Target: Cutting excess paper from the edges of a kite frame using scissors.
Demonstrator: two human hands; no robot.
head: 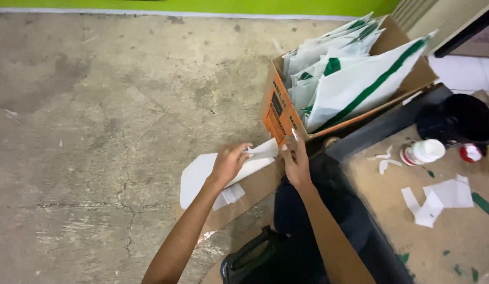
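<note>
A white paper piece (202,173) lies on a flat brown cardboard sheet (249,197) on the concrete floor. My left hand (229,162) presses down on the paper near its folded right end, fingers curled over it. My right hand (296,160) pinches the paper's right tip beside the corner of an orange and brown cardboard box (278,113). The box holds several white folded paper bags with green stripes (354,79).
A dark-edged board (454,231) at the right carries paper scraps (439,200), a white glue bottle (424,152) and a small red-capped jar (471,153). A black bag (460,118) sits behind it. A green wall (202,5) borders the bare concrete floor (97,131).
</note>
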